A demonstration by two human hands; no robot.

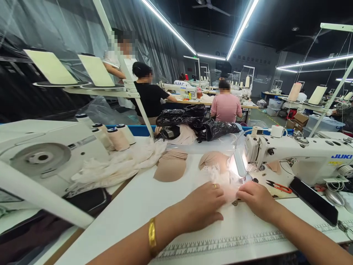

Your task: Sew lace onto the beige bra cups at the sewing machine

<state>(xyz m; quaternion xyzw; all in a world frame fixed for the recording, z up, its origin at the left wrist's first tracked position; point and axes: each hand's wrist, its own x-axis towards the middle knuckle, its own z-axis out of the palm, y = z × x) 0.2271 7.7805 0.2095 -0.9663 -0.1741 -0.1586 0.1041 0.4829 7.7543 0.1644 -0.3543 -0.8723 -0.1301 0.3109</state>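
Sheer pale lace fabric (pixel 217 176) lies under the lit needle area of a white JUKI sewing machine (pixel 296 149). My left hand (pixel 202 206), with a gold bracelet and a ring, has its fingers curled over the near left part of the lace. On the other side, close to the needle, my right hand (pixel 256 200) pinches the fabric's edge between thumb and fingers. Behind the lace rests a beige cup-shaped piece (pixel 211 158), partly covered by it. A fanned stack of similar beige pieces (pixel 171 170) sits farther left.
Right of my right hand are orange-handled thread snips (pixel 280 186) and a black phone (pixel 314 200). A ruler strip (pixel 220 243) runs along the table's near edge. Cream fabric (pixel 124 162) and thread cones (pixel 117 138) sit left, black plastic bags (pixel 193 121) behind. Several people work beyond.
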